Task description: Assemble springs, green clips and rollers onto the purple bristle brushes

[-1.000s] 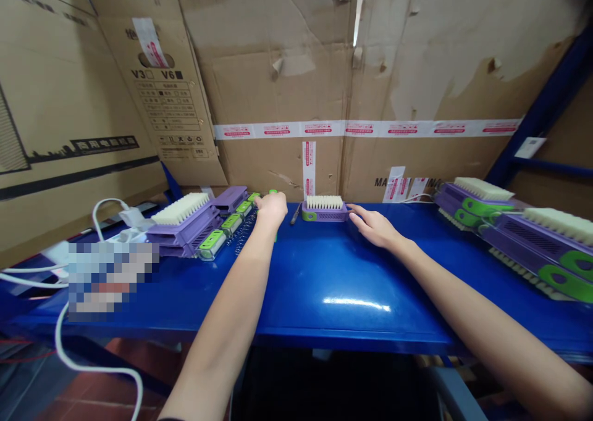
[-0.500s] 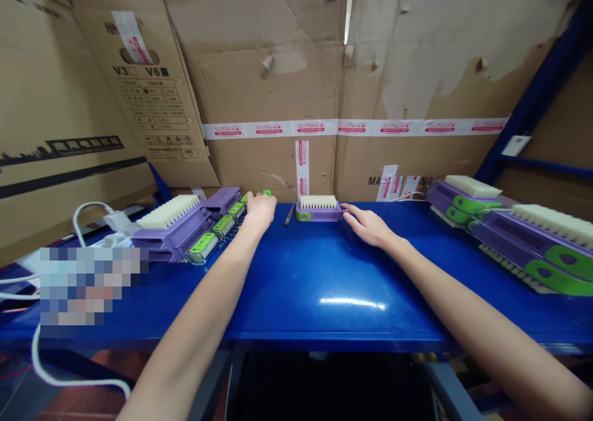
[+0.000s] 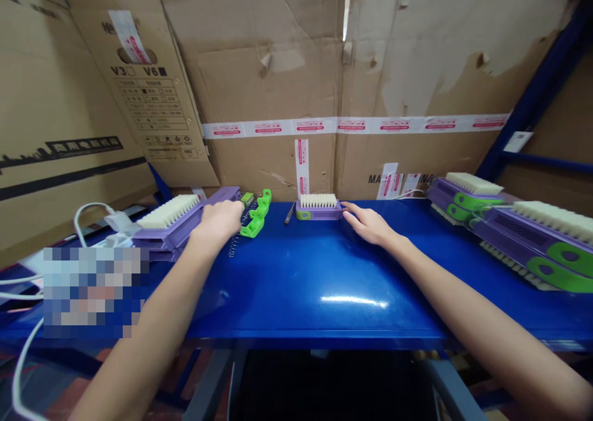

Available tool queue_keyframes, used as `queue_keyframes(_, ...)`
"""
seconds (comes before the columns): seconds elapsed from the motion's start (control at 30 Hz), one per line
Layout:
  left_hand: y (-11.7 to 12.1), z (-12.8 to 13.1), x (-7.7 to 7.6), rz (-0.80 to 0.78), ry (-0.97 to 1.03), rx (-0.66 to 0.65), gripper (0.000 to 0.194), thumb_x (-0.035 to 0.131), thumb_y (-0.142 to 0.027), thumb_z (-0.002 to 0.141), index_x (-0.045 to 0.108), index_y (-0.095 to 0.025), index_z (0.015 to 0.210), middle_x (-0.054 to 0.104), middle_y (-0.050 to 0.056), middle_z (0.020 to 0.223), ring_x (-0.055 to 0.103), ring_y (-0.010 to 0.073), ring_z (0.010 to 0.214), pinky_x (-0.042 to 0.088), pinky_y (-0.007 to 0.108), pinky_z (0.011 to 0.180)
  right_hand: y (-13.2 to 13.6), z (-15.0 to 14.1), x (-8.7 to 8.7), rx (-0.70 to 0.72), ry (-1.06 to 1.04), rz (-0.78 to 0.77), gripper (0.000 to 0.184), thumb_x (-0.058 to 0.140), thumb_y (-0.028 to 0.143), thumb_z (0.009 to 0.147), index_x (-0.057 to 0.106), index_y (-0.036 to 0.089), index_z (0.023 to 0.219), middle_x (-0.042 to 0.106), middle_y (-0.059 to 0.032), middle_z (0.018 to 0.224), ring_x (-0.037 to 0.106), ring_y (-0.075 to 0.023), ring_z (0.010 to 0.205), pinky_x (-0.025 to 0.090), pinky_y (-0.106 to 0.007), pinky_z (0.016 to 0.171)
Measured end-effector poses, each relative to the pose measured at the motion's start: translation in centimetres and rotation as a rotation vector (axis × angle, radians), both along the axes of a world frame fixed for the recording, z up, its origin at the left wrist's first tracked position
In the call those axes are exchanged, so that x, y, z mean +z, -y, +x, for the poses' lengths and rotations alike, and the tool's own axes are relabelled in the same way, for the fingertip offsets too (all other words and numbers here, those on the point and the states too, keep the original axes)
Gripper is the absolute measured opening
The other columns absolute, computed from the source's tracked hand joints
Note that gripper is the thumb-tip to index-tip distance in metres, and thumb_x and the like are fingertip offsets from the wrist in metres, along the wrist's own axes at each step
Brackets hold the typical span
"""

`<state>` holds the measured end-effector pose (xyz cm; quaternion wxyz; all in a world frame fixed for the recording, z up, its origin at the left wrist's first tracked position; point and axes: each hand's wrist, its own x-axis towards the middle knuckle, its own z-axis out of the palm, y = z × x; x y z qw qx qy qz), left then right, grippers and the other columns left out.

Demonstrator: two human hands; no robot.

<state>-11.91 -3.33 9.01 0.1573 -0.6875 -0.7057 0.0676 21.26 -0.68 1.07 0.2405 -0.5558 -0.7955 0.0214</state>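
My left hand (image 3: 217, 219) lies knuckles up on the row of purple and green parts beside the left stack of purple brushes (image 3: 169, 222). Its fingers curl down and hide whatever is under them. Just right of it lie green plastic handles (image 3: 256, 216) and a few thin metal springs (image 3: 234, 245). My right hand (image 3: 369, 224) rests flat on the blue table (image 3: 324, 273) with its fingers spread. Its fingertips are at the right end of a small purple brush with white bristles (image 3: 319, 207).
A thin dark tool (image 3: 289, 213) lies left of the small brush. More purple brushes with green handles (image 3: 514, 229) are stacked at the right. White cable (image 3: 88, 214) runs at the left edge. Cardboard sheets (image 3: 287, 81) wall off the back.
My left hand has drawn back and to the left, from the green handles onto the purple and green parts. The green handles now show. My right hand has stayed put.
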Motion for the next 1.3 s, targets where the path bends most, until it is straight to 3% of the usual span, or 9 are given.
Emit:
queue_keyframes(0.2,2.9,-3.5,-0.9,-0.048,0.026,0.133,0.032,0.046,-0.022,0.078,0.064,-0.014,0.104,0.066,0.02,0.109,0.063,0.0352,0.1,0.048,0.036,0.072,0.0,0.0,-0.1,-0.001,0.003,0.003,0.048,0.03,0.042,0.096,0.045,0.021,0.137,0.061,-0.0074,0.127,0.058,-0.0249,0.115,0.044,-0.038,0.098)
queue_keyframes(0.43,5.3,-3.9,-2.2,-0.023,0.057,0.171,0.028,0.043,-0.018,0.078,0.065,-0.015,0.095,0.067,0.02,0.101,0.064,0.0368,0.094,0.048,0.038,0.067,-0.2,0.2,-0.2,0.003,0.006,0.015,0.048,0.031,0.043,0.096,0.045,0.022,0.137,0.062,-0.0075,0.126,0.059,-0.0252,0.114,0.045,-0.038,0.096)
queue_keyframes(0.67,9.6,-4.0,-2.9,-0.026,0.048,0.068,0.031,0.036,-0.027,0.087,0.065,-0.017,0.085,0.068,0.017,0.091,0.066,0.0357,0.087,0.046,0.04,0.065,-0.2,0.1,-0.2,0.007,0.001,-0.006,0.049,0.03,0.043,0.096,0.044,0.021,0.138,0.061,-0.0073,0.127,0.058,-0.0251,0.116,0.044,-0.038,0.098)
queue_keyframes(0.83,11.2,-3.2,-3.8,-0.077,0.247,-0.21,0.029,0.04,-0.03,0.087,0.068,-0.021,0.091,0.069,0.01,0.097,0.065,0.0293,0.092,0.048,0.039,0.076,-0.2,0.1,-0.2,0.001,0.005,-0.001,0.049,0.03,0.043,0.096,0.044,0.02,0.137,0.06,-0.0079,0.128,0.057,-0.0253,0.117,0.043,-0.038,0.099)
queue_keyframes(0.97,10.1,0.4,-3.7,-0.113,0.299,-0.483,0.028,0.045,-0.016,0.084,0.067,-0.021,0.099,0.067,0.006,0.102,0.062,0.0214,0.097,0.048,0.031,0.083,-0.2,0.1,-0.2,0.002,0.006,0.003,0.05,0.03,0.043,0.096,0.044,0.019,0.138,0.06,-0.0083,0.128,0.057,-0.0256,0.117,0.043,-0.039,0.099)
queue_keyframes(1.13,6.2,6.2,-3.5,-0.095,0.107,-0.582,0.037,0.039,0.003,0.077,0.066,-0.012,0.098,0.066,0.011,0.101,0.061,0.0228,0.098,0.049,0.033,0.084,-0.2,0.1,-0.2,0.006,0.0,0.005,0.049,0.03,0.043,0.096,0.044,0.02,0.137,0.06,-0.0084,0.129,0.057,-0.0257,0.116,0.044,-0.039,0.098)
queue_keyframes(1.3,1.9,9.4,-4.7,-0.03,0.099,-0.699,0.038,0.041,0.002,0.079,0.063,-0.012,0.107,0.065,0.011,0.107,0.059,0.0233,0.104,0.051,0.034,0.086,-0.2,0.1,-0.1,0.008,-0.01,-0.006,0.048,0.031,0.042,0.096,0.044,0.021,0.137,0.06,-0.0066,0.128,0.058,-0.0252,0.116,0.044,-0.039,0.098)
